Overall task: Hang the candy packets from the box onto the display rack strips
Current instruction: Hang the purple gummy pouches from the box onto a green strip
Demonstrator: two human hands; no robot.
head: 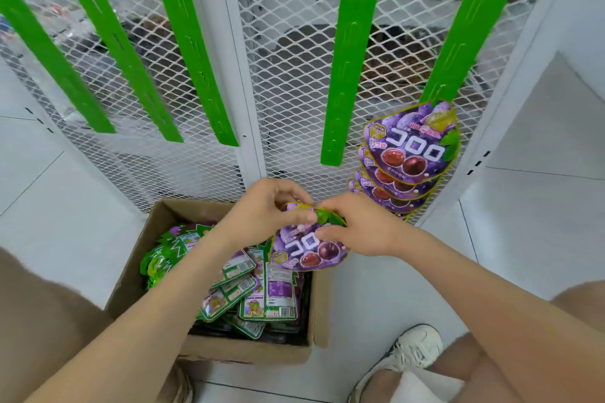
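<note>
The left hand and the right hand both pinched the top edge of one purple grape gummy packet, fingers curled, above the far right corner of the cardboard box. More packets lay heaped inside the box. Several hung packets overlapped at the lower end of the rightmost green strip.

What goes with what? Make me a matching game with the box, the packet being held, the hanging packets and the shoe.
Things:
1. cardboard box
2. held packet
3. hanging packets
4. shoe

Descriptions:
A. white, on the floor
B. on the rightmost green strip
C. pinched by the left hand and right hand
D. brown, with lots of packets inside

Pairs: 1-D, 2-C, 3-B, 4-A
</note>
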